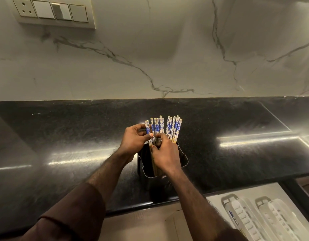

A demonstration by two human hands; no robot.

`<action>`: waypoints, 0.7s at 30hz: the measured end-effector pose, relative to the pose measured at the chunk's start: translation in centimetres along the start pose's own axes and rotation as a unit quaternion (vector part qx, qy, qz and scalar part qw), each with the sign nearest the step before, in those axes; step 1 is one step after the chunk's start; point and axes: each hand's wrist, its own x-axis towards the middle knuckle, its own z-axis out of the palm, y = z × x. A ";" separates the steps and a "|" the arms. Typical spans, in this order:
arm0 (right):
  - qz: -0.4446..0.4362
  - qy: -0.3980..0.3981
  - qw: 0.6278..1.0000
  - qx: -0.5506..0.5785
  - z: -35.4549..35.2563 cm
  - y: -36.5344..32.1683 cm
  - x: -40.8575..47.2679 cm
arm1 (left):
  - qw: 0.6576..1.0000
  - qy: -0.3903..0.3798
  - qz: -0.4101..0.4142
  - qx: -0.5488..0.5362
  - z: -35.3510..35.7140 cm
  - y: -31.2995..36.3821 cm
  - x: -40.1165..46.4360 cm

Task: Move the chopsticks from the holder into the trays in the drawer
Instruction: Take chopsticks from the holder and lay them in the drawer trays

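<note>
- Your left hand [133, 140] is up at the left side of the bundle, its grip clamped on the leftmost chopstick [147, 128]: the thumb lies across the front of the stick and the fingers curl round behind it, just below the blue-patterned top.
- Your right hand [165, 153] sits over the mouth of the holder [183, 158], its grip pinched together on the shafts of the chopsticks in the middle of the bundle, fingertips curled in among them.
- The chopsticks [173, 128] stand upright in the holder in two loose groups, a left group by your hands and a right group standing free, with a narrow gap between them. Their tops are white with a blue flower print; the lower shafts are plain and pale.
- The holder is a dark, square-cornered container standing on the black bench [63, 136], near its front edge and well short of the wall.
- Below the bench at lower right the drawer [218, 199] stands open, with two pale slotted trays [275, 218] lying side by side in it.
- In the left tray something blue and white shows at its near end; it is too blurred to tell what it is.
- Behind the bench rises a veined marble wall [167, 49], with a switch and socket plate [53, 11] at upper left.
- Dark sleeves [72, 214] cover both your forearms up to mid-arm.
</note>
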 end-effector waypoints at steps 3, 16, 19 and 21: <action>-0.002 -0.004 1.000 0.002 -0.1 0.0 0.0 | 1.000 -0.003 0.000 -0.005 0.2 0.1 0.2; -0.012 -0.043 0.999 0.025 -0.9 0.0 0.2 | 0.994 0.030 0.093 0.055 0.2 3.0 -1.1; -0.021 -0.051 0.996 0.066 -1.6 -0.3 0.0 | 0.986 0.022 0.144 0.082 0.2 5.4 -1.2; -0.017 -0.060 0.993 0.100 -2.1 -0.6 -0.2 | 0.982 0.020 0.165 0.094 0.3 7.1 -1.4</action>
